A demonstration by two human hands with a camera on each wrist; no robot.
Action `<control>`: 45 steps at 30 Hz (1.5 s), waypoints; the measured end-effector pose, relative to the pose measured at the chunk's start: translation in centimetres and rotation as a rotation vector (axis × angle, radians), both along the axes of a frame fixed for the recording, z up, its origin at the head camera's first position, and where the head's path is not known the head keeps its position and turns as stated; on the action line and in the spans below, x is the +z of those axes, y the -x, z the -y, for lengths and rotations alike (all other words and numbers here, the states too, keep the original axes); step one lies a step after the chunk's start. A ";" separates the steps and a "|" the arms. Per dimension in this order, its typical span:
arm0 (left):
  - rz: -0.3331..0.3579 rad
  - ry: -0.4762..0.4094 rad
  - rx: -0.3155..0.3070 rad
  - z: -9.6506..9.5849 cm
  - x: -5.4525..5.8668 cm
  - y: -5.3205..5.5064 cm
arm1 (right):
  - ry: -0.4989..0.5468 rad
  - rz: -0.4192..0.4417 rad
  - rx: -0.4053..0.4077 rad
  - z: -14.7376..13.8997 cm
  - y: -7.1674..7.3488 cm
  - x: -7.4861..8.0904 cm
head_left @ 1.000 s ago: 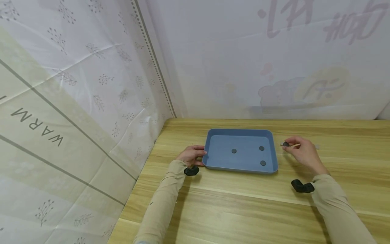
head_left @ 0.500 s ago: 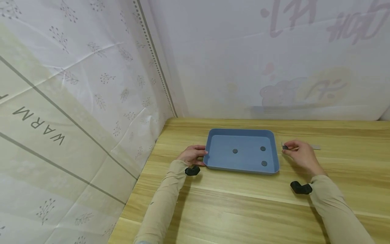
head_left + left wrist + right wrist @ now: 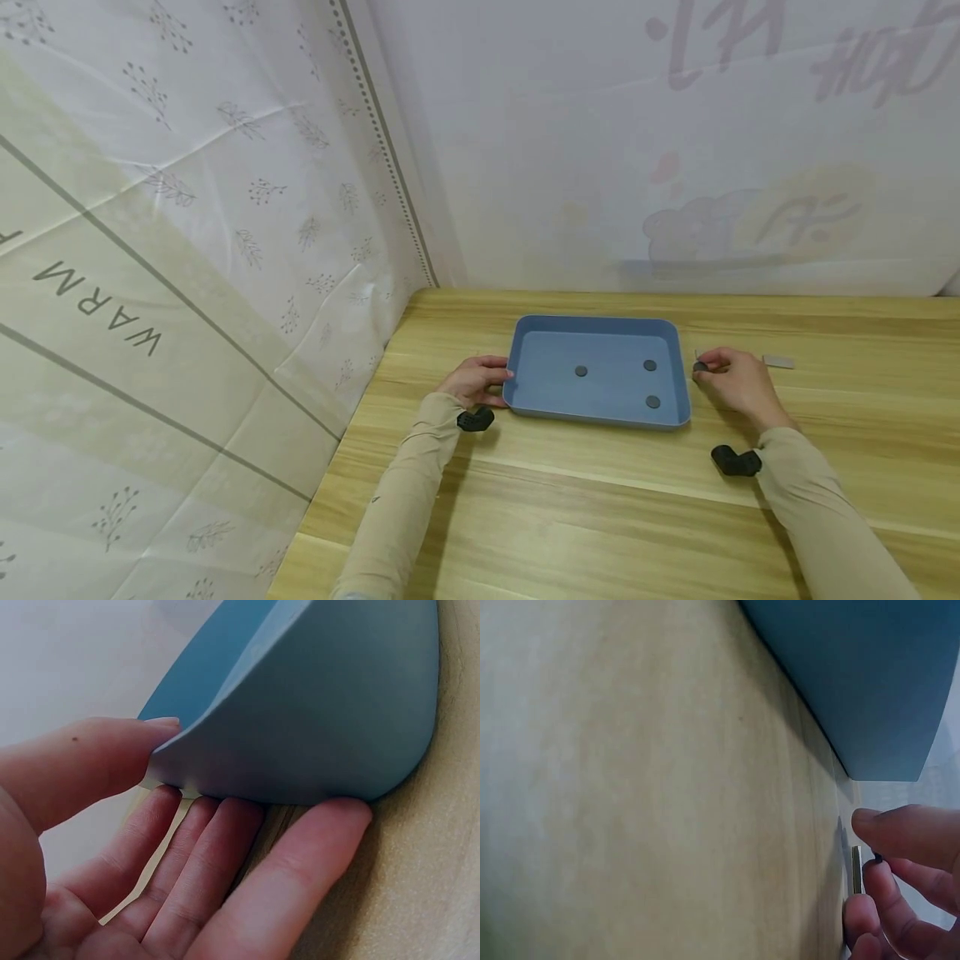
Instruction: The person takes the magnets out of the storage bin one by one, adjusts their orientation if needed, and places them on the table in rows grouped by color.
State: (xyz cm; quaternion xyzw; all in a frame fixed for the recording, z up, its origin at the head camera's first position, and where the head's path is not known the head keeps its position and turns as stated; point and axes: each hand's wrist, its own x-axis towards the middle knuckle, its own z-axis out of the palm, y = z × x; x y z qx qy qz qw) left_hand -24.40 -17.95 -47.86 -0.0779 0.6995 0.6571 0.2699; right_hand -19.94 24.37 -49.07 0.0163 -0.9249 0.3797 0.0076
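A blue rectangular tray (image 3: 592, 414) lies on the table, with 3 dark grey round discs on its floor: one near the middle (image 3: 581, 371) and two towards the right. At the tray's left end my left hand (image 3: 472, 382) holds it, the thumb (image 3: 142, 742) at the rim and the fingertips (image 3: 341, 814) against the lower outer edge. Just right of the tray, my right hand (image 3: 738, 382) pinches another dark disc (image 3: 700, 367) between thumb and finger. Only a thin dark edge of that disc shows in the right wrist view.
A flat greyish strip (image 3: 778, 362) lies on the table (image 3: 570, 517) beyond my right hand, partly hidden by it. Patterned cloth (image 3: 225, 208) hangs along the left and back of the table. A black mount (image 3: 735, 461) sits at each wrist.
My right hand has shifted slightly left and down with the disc, turning it a little. More of the strip behind it shows. My left hand and the tray stay as they were.
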 end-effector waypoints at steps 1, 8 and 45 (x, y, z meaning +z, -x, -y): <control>0.001 0.000 0.002 0.0 0.0 0.0 | -0.003 0.003 -0.002 0.0 0.0 0.0; 0.010 0.003 0.013 0.0 0.0 0.0 | -0.008 0.007 -0.012 0.2 0.0 -0.1; 0.022 0.002 0.022 -0.2 0.3 0.0 | -0.023 0.019 0.008 0.2 0.2 0.0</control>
